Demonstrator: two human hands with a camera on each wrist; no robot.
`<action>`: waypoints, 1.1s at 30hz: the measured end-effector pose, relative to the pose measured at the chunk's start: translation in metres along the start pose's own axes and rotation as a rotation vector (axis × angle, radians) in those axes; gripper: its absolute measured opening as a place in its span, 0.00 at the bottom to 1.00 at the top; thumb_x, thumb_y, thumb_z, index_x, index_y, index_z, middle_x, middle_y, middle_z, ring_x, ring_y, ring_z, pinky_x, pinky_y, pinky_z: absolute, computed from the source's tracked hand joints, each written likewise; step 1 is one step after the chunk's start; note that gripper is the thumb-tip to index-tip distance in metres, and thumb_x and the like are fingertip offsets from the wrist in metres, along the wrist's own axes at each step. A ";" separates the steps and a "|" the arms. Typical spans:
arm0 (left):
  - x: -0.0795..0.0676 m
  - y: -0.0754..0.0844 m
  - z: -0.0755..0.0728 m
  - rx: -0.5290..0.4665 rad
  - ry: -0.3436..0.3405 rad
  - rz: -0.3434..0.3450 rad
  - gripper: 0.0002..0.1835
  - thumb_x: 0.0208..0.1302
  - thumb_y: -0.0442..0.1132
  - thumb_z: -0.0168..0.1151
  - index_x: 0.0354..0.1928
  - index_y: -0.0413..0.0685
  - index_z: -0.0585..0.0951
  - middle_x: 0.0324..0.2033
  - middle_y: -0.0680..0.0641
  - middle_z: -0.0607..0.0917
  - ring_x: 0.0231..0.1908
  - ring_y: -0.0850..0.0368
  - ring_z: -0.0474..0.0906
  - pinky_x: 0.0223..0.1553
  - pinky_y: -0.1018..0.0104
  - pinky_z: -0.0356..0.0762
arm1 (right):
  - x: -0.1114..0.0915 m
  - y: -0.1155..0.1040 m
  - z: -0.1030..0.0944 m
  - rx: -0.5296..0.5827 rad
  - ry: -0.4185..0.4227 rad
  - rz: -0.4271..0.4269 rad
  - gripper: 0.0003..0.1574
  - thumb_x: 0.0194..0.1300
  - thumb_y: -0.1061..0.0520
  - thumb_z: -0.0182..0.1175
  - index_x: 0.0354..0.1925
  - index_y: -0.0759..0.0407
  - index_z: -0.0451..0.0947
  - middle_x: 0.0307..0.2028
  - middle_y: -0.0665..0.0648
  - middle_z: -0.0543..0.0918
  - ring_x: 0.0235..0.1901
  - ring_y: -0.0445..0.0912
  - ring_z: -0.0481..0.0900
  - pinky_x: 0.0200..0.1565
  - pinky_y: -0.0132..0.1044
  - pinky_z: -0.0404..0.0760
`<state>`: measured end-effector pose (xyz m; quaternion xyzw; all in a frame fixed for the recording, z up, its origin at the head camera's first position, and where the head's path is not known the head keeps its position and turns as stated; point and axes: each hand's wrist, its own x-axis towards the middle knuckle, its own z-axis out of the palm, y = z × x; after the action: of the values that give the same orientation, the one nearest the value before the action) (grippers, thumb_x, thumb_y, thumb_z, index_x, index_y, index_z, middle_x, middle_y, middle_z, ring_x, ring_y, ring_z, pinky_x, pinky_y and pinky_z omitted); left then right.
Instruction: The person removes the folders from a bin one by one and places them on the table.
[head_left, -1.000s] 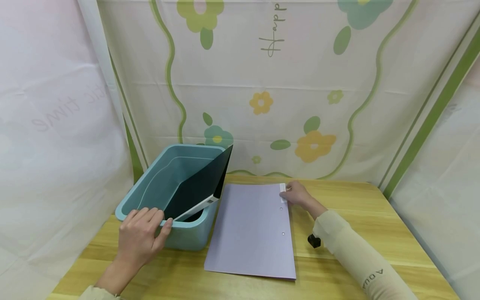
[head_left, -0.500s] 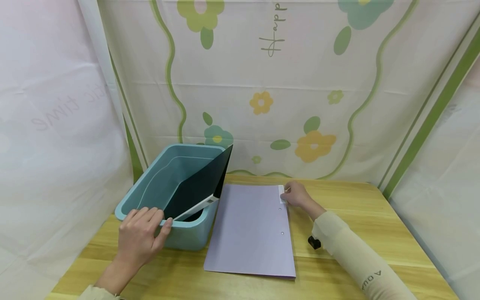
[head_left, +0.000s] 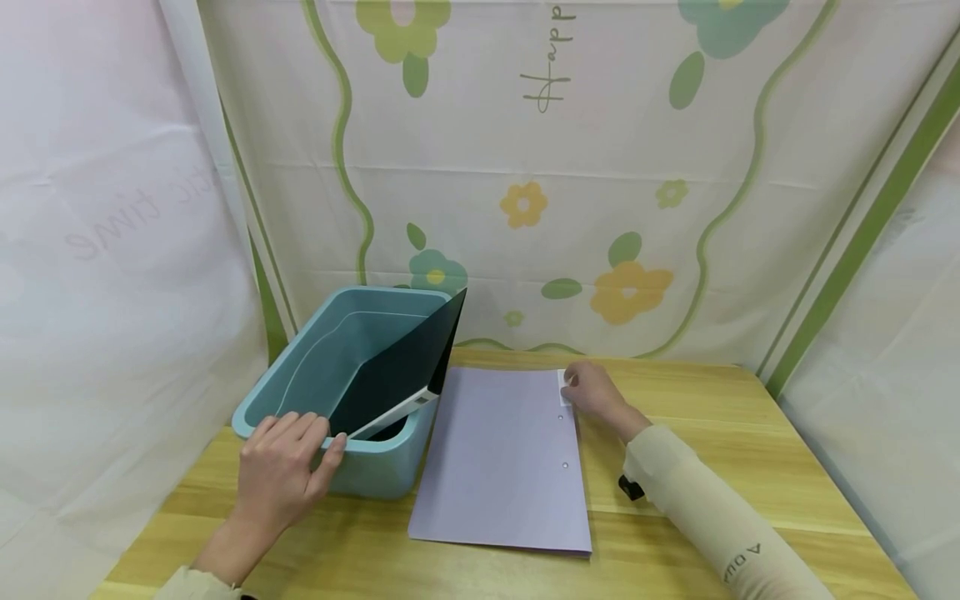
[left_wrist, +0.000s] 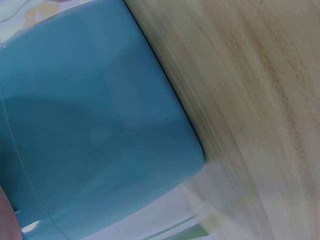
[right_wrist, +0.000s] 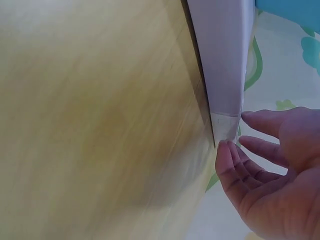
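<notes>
In the head view, my left hand (head_left: 279, 471) grips the near rim of a teal plastic bin (head_left: 372, 473), fingers over the edge. A black binder (head_left: 408, 358) with a white spine leans tilted inside the bin and sticks out above its right side. Just right of the bin, a lilac binder (head_left: 498, 458) lies flat on the table, with a white label (head_left: 564, 390) at its far right corner. My right hand (head_left: 597, 392) holds that labelled corner between thumb and curled fingers. In the right wrist view, the fingertips meet the binder's spine (right_wrist: 222, 85) at its end.
The wooden table (head_left: 720, 467) ends at a flowered curtain (head_left: 480, 225) behind, with more curtain to left and right. A small black object (head_left: 632, 487) shows beneath the right sleeve. In the left wrist view, the bin's wall (left_wrist: 100, 115) stands on the tabletop.
The lilac binder's right edge has shifted very slightly left, and my right fingers have moved a little further over the white label. My left hand and the bin look unchanged.
</notes>
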<state>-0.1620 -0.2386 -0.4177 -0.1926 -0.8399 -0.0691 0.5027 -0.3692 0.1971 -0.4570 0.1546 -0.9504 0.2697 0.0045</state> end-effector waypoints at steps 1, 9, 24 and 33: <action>0.000 0.000 0.000 -0.001 0.000 0.002 0.28 0.77 0.59 0.42 0.21 0.49 0.67 0.16 0.55 0.65 0.18 0.54 0.62 0.25 0.55 0.64 | -0.001 0.000 0.000 -0.009 0.000 -0.007 0.17 0.63 0.66 0.61 0.49 0.74 0.80 0.45 0.69 0.84 0.46 0.61 0.83 0.49 0.55 0.82; -0.001 0.001 0.002 -0.002 0.005 0.006 0.28 0.77 0.59 0.42 0.20 0.49 0.67 0.16 0.55 0.65 0.18 0.54 0.62 0.25 0.55 0.64 | -0.009 0.001 0.001 -0.087 -0.012 -0.071 0.18 0.63 0.68 0.54 0.48 0.72 0.83 0.51 0.70 0.84 0.55 0.66 0.81 0.56 0.59 0.79; 0.000 0.000 0.000 -0.002 -0.001 -0.001 0.28 0.77 0.59 0.42 0.20 0.49 0.67 0.16 0.54 0.66 0.18 0.54 0.62 0.25 0.54 0.65 | -0.020 -0.011 -0.003 -0.263 -0.077 -0.167 0.14 0.63 0.64 0.63 0.48 0.62 0.85 0.46 0.62 0.81 0.46 0.57 0.82 0.44 0.56 0.83; 0.001 0.000 0.000 -0.002 0.010 0.003 0.29 0.77 0.59 0.42 0.20 0.50 0.66 0.16 0.55 0.63 0.18 0.55 0.60 0.25 0.54 0.65 | -0.029 -0.021 -0.009 -0.270 -0.064 -0.210 0.14 0.64 0.61 0.66 0.48 0.62 0.85 0.46 0.61 0.81 0.45 0.58 0.83 0.41 0.53 0.83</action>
<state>-0.1622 -0.2383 -0.4172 -0.1942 -0.8370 -0.0700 0.5067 -0.3359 0.1934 -0.4418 0.2594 -0.9563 0.1328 0.0233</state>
